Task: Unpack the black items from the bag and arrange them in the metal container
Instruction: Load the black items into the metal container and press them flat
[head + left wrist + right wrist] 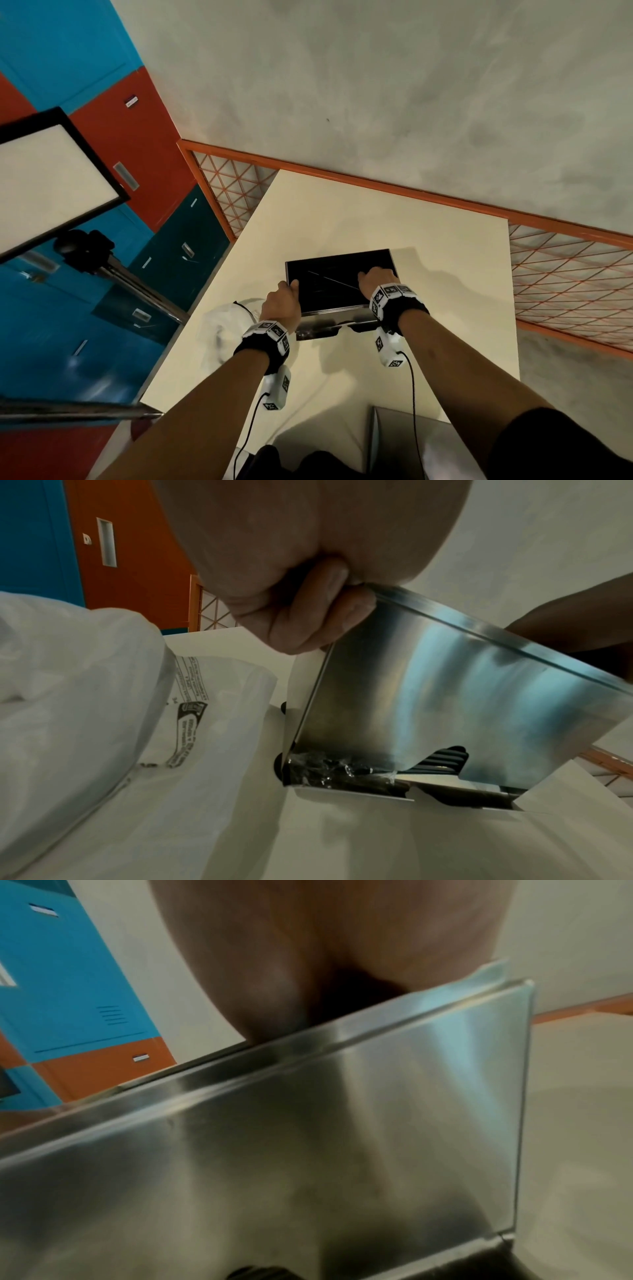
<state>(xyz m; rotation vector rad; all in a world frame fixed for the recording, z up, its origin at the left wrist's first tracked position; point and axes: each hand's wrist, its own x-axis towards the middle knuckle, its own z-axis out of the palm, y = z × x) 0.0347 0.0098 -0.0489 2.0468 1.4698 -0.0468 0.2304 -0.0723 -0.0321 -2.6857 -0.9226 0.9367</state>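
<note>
On the cream table [411, 222] stands the metal container, and both hands hold its flat steel lid [339, 281] tilted above it. My left hand [282, 301] grips the lid's left edge, fingers curled round the rim [329, 607]. At the lid's right side my right hand [376, 277] grips it, fingertips on its dark top face. Both wrist views show the lid's brushed underside [308, 1150]. Under its near edge lie black items in clear plastic wrap [342, 772] inside the container base [329, 329]. The white plastic bag [226, 322] lies crumpled left of the container.
A light panel on a tripod [51, 178] stands off the table's left side, in front of blue and orange lockers [130, 144]. An orange mesh fence [565, 274] runs behind and to the right. A grey metal object [411, 442] sits at the near table edge.
</note>
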